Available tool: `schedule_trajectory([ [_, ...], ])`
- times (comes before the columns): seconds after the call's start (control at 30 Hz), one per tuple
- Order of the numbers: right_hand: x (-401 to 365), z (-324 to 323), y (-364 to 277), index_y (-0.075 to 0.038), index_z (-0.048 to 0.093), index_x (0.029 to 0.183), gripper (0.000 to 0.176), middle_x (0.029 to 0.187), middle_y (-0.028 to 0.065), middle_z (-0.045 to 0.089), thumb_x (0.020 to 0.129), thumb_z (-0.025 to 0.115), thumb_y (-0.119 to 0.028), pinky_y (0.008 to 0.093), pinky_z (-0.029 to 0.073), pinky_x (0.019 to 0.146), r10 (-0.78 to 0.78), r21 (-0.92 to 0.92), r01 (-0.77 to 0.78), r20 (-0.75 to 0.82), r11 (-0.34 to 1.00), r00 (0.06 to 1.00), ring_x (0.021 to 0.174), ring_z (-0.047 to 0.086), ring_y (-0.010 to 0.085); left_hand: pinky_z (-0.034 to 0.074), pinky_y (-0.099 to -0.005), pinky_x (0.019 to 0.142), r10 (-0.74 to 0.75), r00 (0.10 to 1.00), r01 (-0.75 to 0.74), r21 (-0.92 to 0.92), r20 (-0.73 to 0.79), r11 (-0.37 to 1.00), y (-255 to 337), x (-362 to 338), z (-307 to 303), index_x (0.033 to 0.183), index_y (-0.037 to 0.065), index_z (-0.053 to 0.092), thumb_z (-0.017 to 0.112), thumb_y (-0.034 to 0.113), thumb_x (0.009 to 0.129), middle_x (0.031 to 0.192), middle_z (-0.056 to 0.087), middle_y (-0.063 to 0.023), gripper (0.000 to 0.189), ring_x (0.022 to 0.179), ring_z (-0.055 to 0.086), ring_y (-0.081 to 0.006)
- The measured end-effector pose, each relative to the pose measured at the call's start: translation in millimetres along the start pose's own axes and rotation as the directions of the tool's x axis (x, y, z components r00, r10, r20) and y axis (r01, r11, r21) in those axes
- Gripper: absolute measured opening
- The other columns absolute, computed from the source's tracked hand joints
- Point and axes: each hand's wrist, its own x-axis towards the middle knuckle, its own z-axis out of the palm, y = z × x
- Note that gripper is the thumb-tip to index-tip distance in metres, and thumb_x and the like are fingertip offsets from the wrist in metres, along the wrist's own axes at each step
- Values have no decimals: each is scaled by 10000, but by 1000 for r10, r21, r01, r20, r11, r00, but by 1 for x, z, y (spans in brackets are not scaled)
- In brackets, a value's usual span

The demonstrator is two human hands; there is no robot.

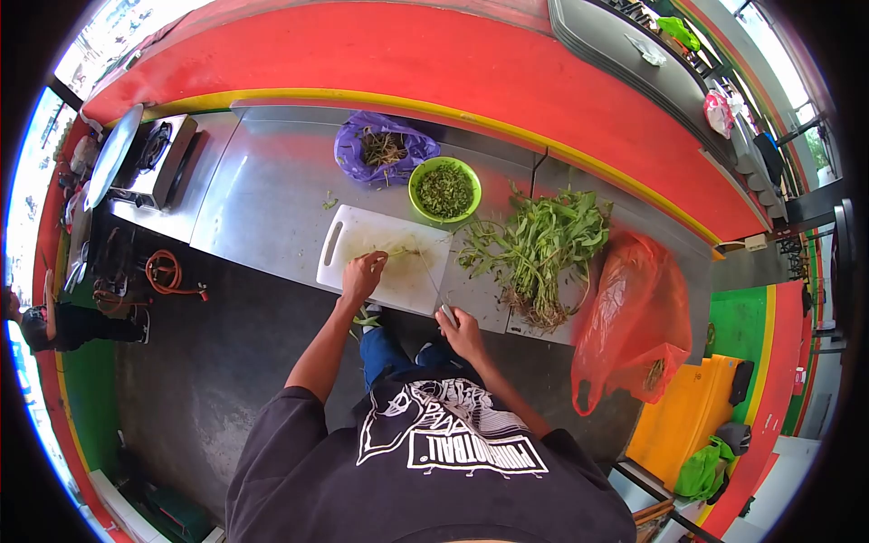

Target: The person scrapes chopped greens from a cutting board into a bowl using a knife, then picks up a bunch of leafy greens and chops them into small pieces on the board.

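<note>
My left hand (363, 275) is closed over a white cutting board (337, 261), its fingertips pinching a thin bunch of green stems (398, 252). At the board's near right edge, my right hand (463, 333) grips a knife (433, 282) by its handle. The blade reaches up over the board toward the stems; its exact contact with them is too fine to tell. Just beyond the board stands a lime-green bowl (444, 190) of chopped greens. A large heap of leafy greens (548, 249) with roots lies right of the board.
Behind the board, a purple plastic bag (355, 145) holds stalk scraps. A red plastic bag (625, 312) hangs over the counter's right front edge. On the left stands a gas stove (158, 163); an orange hose (165, 274) is below. Another person (77, 326) is at far left.
</note>
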Motion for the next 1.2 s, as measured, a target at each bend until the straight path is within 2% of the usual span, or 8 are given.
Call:
schedule_trajectory([
  [0.27, -12, 10, 3, 29, 685, 978, 375, 772, 166, 686, 967, 645, -344, 374, 502, 664, -5, -72, -2, -85, 997, 996, 700, 670, 257, 533, -452, 672, 35, 998, -33, 30, -52, 999, -3, 8, -1, 1017, 153, 724, 632, 269, 926, 935, 687, -99, 173, 800, 680, -346],
  [0.43, -7, 27, -9, 26, 683, 1004, 374, 771, 158, 683, 965, 649, -344, 370, 499, 664, -14, -133, -4, -130, 991, 991, 694, 665, 244, 464, -433, 837, 250, 961, -222, 214, -114, 951, -17, 18, 6, 1002, 157, 723, 682, 188, 869, 992, 649, -48, 143, 935, 634, -268],
  [0.57, -5, 38, -21, 25, 677, 1022, 367, 777, 146, 684, 961, 653, -336, 364, 493, 656, 55, -105, -71, -150, 992, 987, 681, 646, 229, 361, -464, 927, 247, 964, -229, 165, -97, 959, -10, 21, 10, 1056, 183, 704, 718, 177, 807, 1053, 623, -33, 250, 1045, 572, -242],
  [0.67, -2, 53, -15, 9, 671, 980, 351, 626, -14, 532, 976, 650, -341, 272, 381, 509, -19, -40, 8, -281, 999, 959, 530, 482, 69, 347, -477, 941, 299, 953, -295, 82, -43, 952, 6, 26, 16, 1090, 188, 695, 717, 183, 799, 1087, 618, -28, 293, 1086, 559, -235],
  [0.87, -1, 61, -20, -46, 642, 938, 257, 606, -54, 488, 1001, 623, -294, 222, 342, 427, 147, 240, -61, -357, 969, 922, 463, 433, 30, 350, -491, 965, 437, 896, -433, -60, 80, 899, 60, 43, 60, 1211, 183, 643, 700, 212, 831, 1209, 607, -75, 386, 1174, 532, -265],
  [0.97, 2, 54, -26, -61, 624, 932, 244, 601, -63, 473, 1000, 627, -295, 214, 335, 405, 205, 357, -67, -365, 932, 908, 453, 431, 28, 344, -512, 1001, 482, 871, -491, 147, 94, 859, 83, 56, 93, 1293, 129, 554, 664, 228, 861, 1337, 547, -127, 456, 1247, 477, -303],
  [1.03, 3, 46, -33, -65, 620, 935, 242, 597, -65, 463, 1000, 628, -298, 212, 330, 401, 233, 407, -68, -373, 911, 898, 449, 423, 27, 337, -513, 1018, 402, 862, -481, 248, 309, 841, 94, 63, 107, 1301, 86, 526, 623, 220, 887, 1402, 502, -182, 446, 1289, 436, -335],
  [1.2, 0, 32, -24, -72, 614, 933, 240, 590, -69, 449, 1000, 629, -301, 214, 320, 394, 274, 476, -46, -420, 878, 865, 439, 402, 23, 335, -510, 1023, 453, 796, -538, 126, 401, 834, 108, 64, 134, 1227, 59, 578, 564, 120, 868, 1306, 553, -116, 365, 1287, 457, -266],
])
